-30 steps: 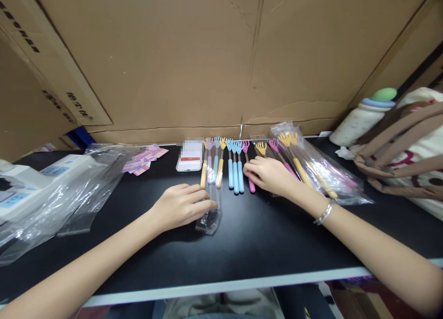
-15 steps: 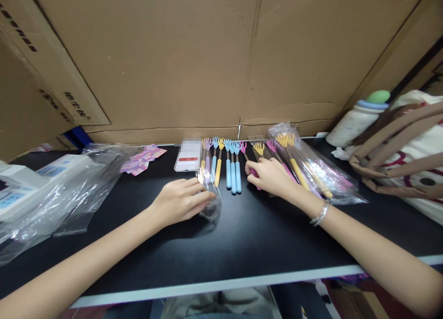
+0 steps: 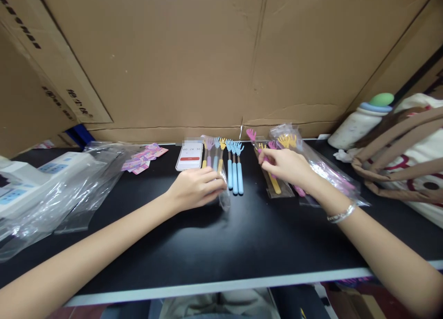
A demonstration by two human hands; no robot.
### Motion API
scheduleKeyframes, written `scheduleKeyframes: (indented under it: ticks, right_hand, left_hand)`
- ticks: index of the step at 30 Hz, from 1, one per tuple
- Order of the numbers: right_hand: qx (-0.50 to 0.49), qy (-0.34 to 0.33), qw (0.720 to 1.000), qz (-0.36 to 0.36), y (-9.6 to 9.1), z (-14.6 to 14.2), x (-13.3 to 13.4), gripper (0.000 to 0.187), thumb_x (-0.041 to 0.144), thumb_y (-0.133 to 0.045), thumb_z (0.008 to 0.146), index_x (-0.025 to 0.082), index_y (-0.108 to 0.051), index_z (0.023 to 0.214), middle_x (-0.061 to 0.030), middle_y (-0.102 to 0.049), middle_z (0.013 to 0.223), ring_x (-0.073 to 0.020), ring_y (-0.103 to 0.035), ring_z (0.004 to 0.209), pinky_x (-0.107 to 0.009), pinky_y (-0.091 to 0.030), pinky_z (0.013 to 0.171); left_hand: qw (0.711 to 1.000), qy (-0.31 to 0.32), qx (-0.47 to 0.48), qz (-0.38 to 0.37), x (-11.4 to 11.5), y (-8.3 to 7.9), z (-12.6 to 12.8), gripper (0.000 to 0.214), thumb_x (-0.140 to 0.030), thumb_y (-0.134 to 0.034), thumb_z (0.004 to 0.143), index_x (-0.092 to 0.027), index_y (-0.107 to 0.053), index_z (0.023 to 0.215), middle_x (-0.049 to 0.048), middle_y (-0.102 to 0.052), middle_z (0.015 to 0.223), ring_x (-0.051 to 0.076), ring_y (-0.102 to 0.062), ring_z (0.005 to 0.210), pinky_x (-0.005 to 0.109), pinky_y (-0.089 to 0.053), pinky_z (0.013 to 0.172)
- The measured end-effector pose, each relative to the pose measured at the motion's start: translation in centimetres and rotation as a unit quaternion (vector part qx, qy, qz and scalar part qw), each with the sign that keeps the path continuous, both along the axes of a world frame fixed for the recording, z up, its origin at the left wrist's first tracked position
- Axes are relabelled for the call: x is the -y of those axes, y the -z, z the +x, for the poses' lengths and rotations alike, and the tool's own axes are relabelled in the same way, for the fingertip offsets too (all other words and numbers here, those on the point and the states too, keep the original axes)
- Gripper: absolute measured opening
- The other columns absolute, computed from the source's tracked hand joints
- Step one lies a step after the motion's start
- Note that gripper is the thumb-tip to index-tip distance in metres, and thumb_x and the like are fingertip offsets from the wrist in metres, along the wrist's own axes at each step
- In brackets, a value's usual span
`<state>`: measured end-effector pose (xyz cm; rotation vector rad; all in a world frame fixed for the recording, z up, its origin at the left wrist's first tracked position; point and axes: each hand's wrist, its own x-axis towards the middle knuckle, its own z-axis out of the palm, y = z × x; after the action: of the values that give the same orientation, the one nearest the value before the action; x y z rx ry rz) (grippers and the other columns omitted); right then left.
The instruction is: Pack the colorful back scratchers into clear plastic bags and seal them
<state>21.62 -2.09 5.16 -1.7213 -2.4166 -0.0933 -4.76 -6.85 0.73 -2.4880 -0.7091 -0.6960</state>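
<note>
A pink back scratcher (image 3: 251, 134) is pinched between the thumb and fingers of my right hand (image 3: 287, 165), its claw end pointing up and left. Below that hand, a yellow back scratcher (image 3: 275, 186) lies in a clear sleeve on the table. My left hand (image 3: 199, 189) is closed on a crinkled clear plastic bag (image 3: 224, 200), over the handles of a row of yellow, purple and blue back scratchers; its fingertips are partly hidden. Just right of it, three light blue back scratchers (image 3: 235, 176) lie side by side.
A phone (image 3: 188, 156) with a running timer lies behind my left hand. Pink printed cards (image 3: 143, 158), clear bags (image 3: 97, 189) and a white device (image 3: 51, 171) are leftward. Bagged scratchers (image 3: 328, 169), a bottle (image 3: 358, 125) and a cloth bag (image 3: 408, 166) stand rightward. Cardboard (image 3: 173, 56) walls the back.
My right hand has lifted the pink back scratcher and moved right, uncovering the sleeved yellow one. My left hand has shifted right and slightly away from me, with the plastic bag.
</note>
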Motion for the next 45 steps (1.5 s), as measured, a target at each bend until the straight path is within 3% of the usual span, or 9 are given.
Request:
scheduleKeyframes:
  ticks: [5, 10, 22, 29, 34, 37, 41, 45]
  right_hand:
    - [0.04, -0.001, 0.999, 0.014, 1.4, -0.7, 0.2, 0.02, 0.028, -0.047, 0.078, 0.023, -0.063, 0.088, -0.0022, -0.068, 0.075, -0.0181, -0.06, 0.068, -0.024, -0.026, 0.052]
    - [0.046, -0.034, 0.998, 0.029, 2.5, -1.2, 0.3, 0.018, 0.025, -0.047, 0.079, 0.023, -0.061, 0.09, -0.0034, -0.068, 0.079, -0.0191, -0.061, 0.069, -0.025, -0.026, 0.054]
    - [-0.065, -0.068, 0.992, 0.082, 2.1, -1.3, 0.4, 0.011, 0.021, -0.048, 0.079, 0.022, -0.054, 0.088, -0.0008, -0.063, 0.072, -0.016, -0.058, 0.062, -0.023, -0.035, 0.059]
    - [-0.093, -0.099, 0.986, 0.094, 2.5, -1.4, 0.2, 0.011, 0.019, -0.048, 0.079, 0.021, -0.055, 0.088, -0.0012, -0.063, 0.073, -0.0151, -0.057, 0.062, -0.023, -0.037, 0.061]
    - [-0.115, -0.12, 0.982, 0.086, 2.6, -1.6, 0.3, 0.014, 0.018, -0.046, 0.08, 0.019, -0.056, 0.09, -0.0017, -0.063, 0.073, -0.0146, -0.057, 0.063, -0.023, -0.038, 0.061]
    - [-0.129, -0.124, 0.982, 0.065, 2.7, -1.6, 0.2, 0.014, 0.018, -0.046, 0.08, 0.019, -0.057, 0.089, -0.0011, -0.062, 0.071, -0.014, -0.056, 0.061, -0.022, -0.037, 0.06]
    - [-0.11, -0.121, 0.984, 0.069, 2.7, -1.6, 0.2, 0.015, 0.019, -0.046, 0.08, 0.019, -0.058, 0.089, -0.0011, -0.062, 0.07, -0.0141, -0.056, 0.059, -0.022, -0.036, 0.059]
    - [-0.087, -0.114, 0.986, 0.087, 2.6, -1.5, 0.2, 0.015, 0.02, -0.046, 0.08, 0.02, -0.058, 0.09, -0.001, -0.063, 0.071, -0.0142, -0.055, 0.059, -0.022, -0.035, 0.058]
  left_hand:
    - [0.999, 0.029, -0.039, 0.018, -0.3, 0.5, 1.4, 0.023, -0.025, -0.039, 0.095, -0.019, -0.06, 0.087, -0.0003, -0.067, 0.083, 0.011, -0.06, 0.079, 0.02, -0.042, 0.064]
    - [0.999, 0.035, -0.03, 0.003, -0.2, 1.1, 1.3, 0.024, -0.024, -0.037, 0.096, -0.018, -0.058, 0.087, 0.0014, -0.067, 0.082, 0.011, -0.062, 0.081, 0.019, -0.046, 0.068]
    - [0.993, 0.11, 0.045, -0.027, 0.1, 1.4, 1.0, 0.011, -0.018, -0.045, 0.092, -0.017, -0.053, 0.085, 0.0003, -0.07, 0.1, 0.012, -0.065, 0.092, 0.022, -0.051, 0.082]
    - [0.992, 0.112, 0.053, -0.04, -0.3, 1.8, 0.9, 0.011, -0.017, -0.045, 0.091, -0.018, -0.052, 0.084, 0.0014, -0.069, 0.102, 0.012, -0.063, 0.096, 0.024, -0.051, 0.089]
    - [0.991, 0.112, 0.073, -0.025, -0.5, 1.8, 0.8, 0.007, -0.017, -0.047, 0.09, -0.017, -0.052, 0.086, 0.0035, -0.068, 0.107, 0.015, -0.06, 0.107, 0.033, -0.046, 0.1]
    - [0.989, 0.1, 0.08, -0.073, -0.6, 2.0, 0.7, 0.007, -0.016, -0.046, 0.09, -0.017, -0.052, 0.086, 0.0054, -0.066, 0.112, 0.016, -0.056, 0.114, 0.03, -0.047, 0.097]
    - [0.983, 0.055, 0.092, -0.151, -0.7, 2.2, 0.7, 0.01, -0.018, -0.044, 0.091, -0.018, -0.052, 0.085, 0.0046, -0.066, 0.107, 0.014, -0.06, 0.106, 0.025, -0.052, 0.083]
    - [0.984, 0.035, 0.084, -0.154, -0.6, 2.1, 0.8, 0.014, -0.021, -0.043, 0.093, -0.019, -0.057, 0.089, 0.0036, -0.067, 0.105, 0.014, -0.062, 0.103, 0.024, -0.052, 0.08]
